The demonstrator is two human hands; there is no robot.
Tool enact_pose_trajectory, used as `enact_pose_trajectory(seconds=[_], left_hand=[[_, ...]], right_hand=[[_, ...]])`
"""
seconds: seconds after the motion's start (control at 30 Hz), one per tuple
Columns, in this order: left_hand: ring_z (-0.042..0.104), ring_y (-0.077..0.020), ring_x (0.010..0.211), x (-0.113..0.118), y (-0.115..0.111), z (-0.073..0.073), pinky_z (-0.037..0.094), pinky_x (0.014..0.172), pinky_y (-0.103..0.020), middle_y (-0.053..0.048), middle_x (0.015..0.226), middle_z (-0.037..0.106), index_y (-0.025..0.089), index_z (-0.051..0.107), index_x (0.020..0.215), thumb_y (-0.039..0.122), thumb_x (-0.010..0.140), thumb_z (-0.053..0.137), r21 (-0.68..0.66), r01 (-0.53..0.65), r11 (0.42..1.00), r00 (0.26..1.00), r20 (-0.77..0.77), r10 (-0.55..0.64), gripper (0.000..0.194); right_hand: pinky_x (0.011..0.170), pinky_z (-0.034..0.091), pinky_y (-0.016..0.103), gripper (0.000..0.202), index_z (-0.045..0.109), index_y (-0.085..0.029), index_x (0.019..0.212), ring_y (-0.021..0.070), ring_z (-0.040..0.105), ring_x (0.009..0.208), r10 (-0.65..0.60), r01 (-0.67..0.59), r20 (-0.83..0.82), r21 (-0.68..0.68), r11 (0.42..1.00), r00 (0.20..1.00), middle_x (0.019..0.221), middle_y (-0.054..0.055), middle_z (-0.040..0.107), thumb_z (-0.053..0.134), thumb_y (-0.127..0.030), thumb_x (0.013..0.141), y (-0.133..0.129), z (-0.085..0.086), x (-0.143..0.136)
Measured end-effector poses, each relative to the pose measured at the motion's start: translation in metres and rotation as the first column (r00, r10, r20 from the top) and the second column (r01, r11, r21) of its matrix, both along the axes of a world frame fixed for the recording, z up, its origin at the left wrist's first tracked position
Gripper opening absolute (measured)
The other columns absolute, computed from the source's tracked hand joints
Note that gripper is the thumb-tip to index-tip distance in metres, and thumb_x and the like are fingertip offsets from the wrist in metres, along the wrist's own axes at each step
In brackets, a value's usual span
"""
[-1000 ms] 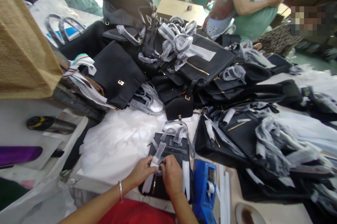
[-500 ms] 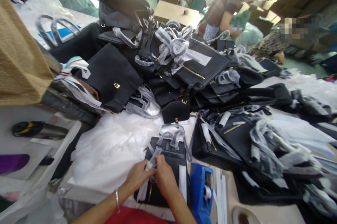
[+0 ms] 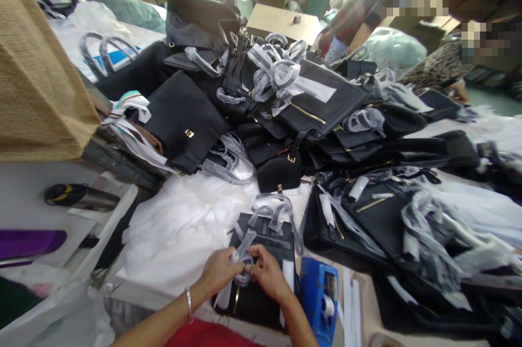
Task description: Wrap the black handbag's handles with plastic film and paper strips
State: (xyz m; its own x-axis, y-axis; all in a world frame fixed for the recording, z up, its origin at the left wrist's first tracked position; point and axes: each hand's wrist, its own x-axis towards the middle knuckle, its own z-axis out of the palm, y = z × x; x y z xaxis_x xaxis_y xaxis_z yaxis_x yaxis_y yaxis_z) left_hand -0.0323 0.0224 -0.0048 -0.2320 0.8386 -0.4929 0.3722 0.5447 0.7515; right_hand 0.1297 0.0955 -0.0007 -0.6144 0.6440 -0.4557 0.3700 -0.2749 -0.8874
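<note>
A black bag (image 3: 265, 298) with a gold zip lies flat in front of me, its carry handles (image 3: 271, 214) wrapped in clear film at the far end. Both hands work over its left half. My left hand (image 3: 222, 271), with a bangle at the wrist, pinches a film-wrapped strap (image 3: 246, 241) of the bag. From the other side my right hand (image 3: 266, 271) grips the same strap, thumb and fingers bent close to my left fingertips. A coiled part of the strap shows just below the fingers. White wrapping strips lie along both sides of the bag.
A blue tape dispenser (image 3: 319, 298) and white paper strips (image 3: 351, 303) lie to the right. White tissue sheets (image 3: 171, 222) are heaped at the left. Black bags (image 3: 326, 94) pile up ahead and at right. A steel bottle (image 3: 81, 196) lies far left. Two people are across the table.
The view has shifted, so the scene sits further right. My right hand has turned and its fingers have spread somewhat around the strap; my left still pinches it.
</note>
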Motion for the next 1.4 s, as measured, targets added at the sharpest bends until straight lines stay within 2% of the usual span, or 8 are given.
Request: enact_pose_trajectory(seconds=[0.23, 0.37, 0.6, 0.73, 0.93, 1.17, 1.27, 1.4], left_hand=[[0.051, -0.0165, 0.061, -0.006, 0.000, 0.004, 0.028, 0.055, -0.025, 0.003, 0.062, 0.056, 0.018, 0.059, 0.069, 0.038, 0.076, 0.063, 0.025, 0.071, 0.997, 0.997, 0.019, -0.071, 0.022], [0.051, -0.0169, 0.061, -0.008, 0.001, 0.001, 0.027, 0.055, -0.026, 0.003, 0.062, 0.057, 0.017, 0.060, 0.070, 0.037, 0.075, 0.064, 0.014, 0.088, 0.996, 0.996, 0.022, -0.089, 0.021], [0.052, -0.0171, 0.062, -0.009, 0.002, -0.004, 0.028, 0.055, -0.025, 0.002, 0.066, 0.061, 0.018, 0.062, 0.075, 0.035, 0.076, 0.062, 0.001, 0.102, 0.995, 0.994, 0.030, -0.102, 0.018], [0.051, -0.0165, 0.061, -0.009, 0.003, -0.003, 0.027, 0.055, -0.026, 0.003, 0.064, 0.058, 0.018, 0.059, 0.071, 0.033, 0.075, 0.062, -0.014, 0.100, 0.995, 0.995, 0.010, -0.100, 0.015], [0.051, -0.0161, 0.060, -0.007, 0.005, -0.004, 0.026, 0.056, -0.026, 0.003, 0.063, 0.057, 0.019, 0.054, 0.069, 0.031, 0.076, 0.060, -0.038, 0.101, 0.994, 0.994, -0.026, -0.102, 0.015], [0.052, -0.0168, 0.062, -0.005, 0.005, -0.001, 0.027, 0.056, -0.025, 0.002, 0.067, 0.061, 0.020, 0.057, 0.073, 0.029, 0.077, 0.060, -0.060, 0.127, 0.990, 0.990, -0.053, -0.131, 0.010], [0.054, -0.0172, 0.063, -0.003, 0.005, 0.005, 0.029, 0.057, -0.025, 0.002, 0.069, 0.062, 0.020, 0.058, 0.076, 0.029, 0.078, 0.061, -0.064, 0.141, 0.988, 0.986, -0.076, -0.146, 0.010], [0.057, -0.0188, 0.067, -0.001, 0.004, 0.016, 0.031, 0.060, -0.025, 0.000, 0.073, 0.064, 0.020, 0.057, 0.079, 0.036, 0.081, 0.061, -0.078, 0.171, 0.982, 0.970, -0.162, -0.182, 0.016]], right_hand=[[0.048, 0.036, 0.019, 0.027, 0.059, -0.018, 0.098, 0.0085, 0.047, 0.051, 0.007, -0.009, 0.049, 0.034, 0.999, 0.999, 0.078, -0.003, 0.063, 0.058, -0.014, 0.072, 0.003, -0.001, -0.004], [0.052, 0.033, 0.020, 0.027, 0.061, -0.018, 0.093, 0.0090, 0.044, 0.055, 0.000, -0.006, 0.076, 0.087, 0.996, 0.997, 0.078, -0.004, 0.062, 0.057, -0.009, 0.067, 0.005, -0.001, -0.009], [0.058, 0.039, 0.022, 0.029, 0.059, -0.022, 0.104, 0.0120, 0.052, 0.061, 0.049, -0.066, 0.124, 0.135, 0.989, 0.991, 0.081, -0.002, 0.063, 0.056, -0.014, 0.076, 0.004, 0.010, -0.003], [0.056, 0.039, 0.022, 0.028, 0.058, -0.023, 0.106, 0.0117, 0.053, 0.057, 0.087, -0.094, 0.099, 0.064, 0.994, 0.991, 0.076, -0.004, 0.062, 0.055, -0.017, 0.079, 0.006, 0.009, -0.002], [0.053, 0.038, 0.021, 0.025, 0.059, -0.021, 0.105, 0.0110, 0.049, 0.053, 0.076, -0.074, 0.063, -0.039, 0.997, 0.995, 0.063, -0.007, 0.052, 0.054, -0.018, 0.081, 0.010, 0.004, -0.008], [0.067, 0.042, 0.025, 0.028, 0.055, -0.024, 0.111, 0.0147, 0.056, 0.067, 0.114, -0.130, 0.132, 0.120, 0.984, 0.985, 0.073, -0.004, 0.058, 0.052, -0.018, 0.084, 0.004, 0.009, -0.002], [0.065, 0.043, 0.024, 0.025, 0.054, -0.024, 0.109, 0.0146, 0.056, 0.068, 0.124, -0.130, 0.105, 0.053, 0.990, 0.987, 0.075, -0.003, 0.058, 0.054, -0.021, 0.084, 0.002, 0.003, 0.003], [0.058, 0.045, 0.021, 0.021, 0.054, -0.023, 0.104, 0.0116, 0.055, 0.062, 0.083, -0.085, -0.027, -0.079, 0.993, 0.996, 0.079, -0.003, 0.059, 0.054, -0.023, 0.084, 0.003, -0.006, 0.004]])
